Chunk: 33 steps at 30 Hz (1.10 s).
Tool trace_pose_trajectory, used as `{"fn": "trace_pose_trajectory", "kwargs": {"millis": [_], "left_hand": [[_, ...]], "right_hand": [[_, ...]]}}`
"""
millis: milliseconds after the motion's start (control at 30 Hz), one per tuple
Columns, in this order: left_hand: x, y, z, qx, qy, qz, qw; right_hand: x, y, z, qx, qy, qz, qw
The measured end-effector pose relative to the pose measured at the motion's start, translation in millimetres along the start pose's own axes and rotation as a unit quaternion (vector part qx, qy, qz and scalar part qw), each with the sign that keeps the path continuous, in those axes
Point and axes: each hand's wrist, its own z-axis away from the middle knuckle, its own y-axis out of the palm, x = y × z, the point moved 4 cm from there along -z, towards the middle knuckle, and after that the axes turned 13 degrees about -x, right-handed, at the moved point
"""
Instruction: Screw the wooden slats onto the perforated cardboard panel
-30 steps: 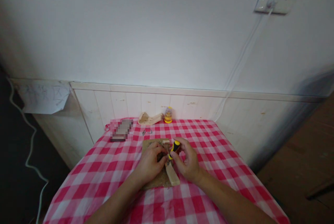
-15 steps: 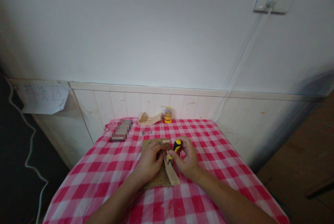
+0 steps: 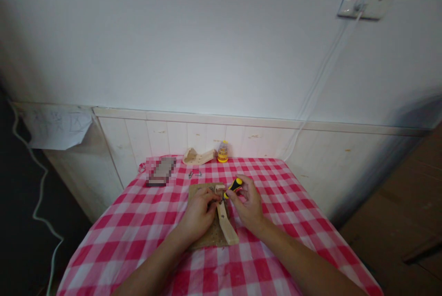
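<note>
A yellow and black screwdriver (image 3: 233,188) is gripped in my right hand (image 3: 251,206), tilted with its tip down by my left fingertips. My left hand (image 3: 200,212) has its fingers closed at the side of a pale wooden piece (image 3: 227,229). Whether those fingers pinch a small screw or only the wood is hidden. The wooden piece has a dark hole near its middle and lies lengthwise on a brown board (image 3: 207,240).
Behind the board lie a few small screws (image 3: 195,174). Farther back are another curved wooden part (image 3: 198,157) and a yellow-capped bit container (image 3: 223,152) near the wall. A pixelated flat object (image 3: 162,171) rests at the back left of the checked tablecloth (image 3: 138,236).
My right hand has shifted the screwdriver slightly up and away, its tip moving from the hole near the wood's middle to beside my left fingertips. My left hand stays nearly still.
</note>
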Motion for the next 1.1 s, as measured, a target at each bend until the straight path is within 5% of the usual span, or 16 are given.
{"fn": "trace_pose_trajectory", "kwargs": {"millis": [533, 1100], "left_hand": [[-2, -1, 1, 0.0, 0.012, 0.003, 1.0], [-4, -1, 1, -0.002, 0.01, 0.004, 1.0]], "right_hand": [[8, 5, -1, 0.097, -0.023, -0.014, 0.995], [5, 1, -3, 0.007, -0.021, 0.001, 1.0]]}}
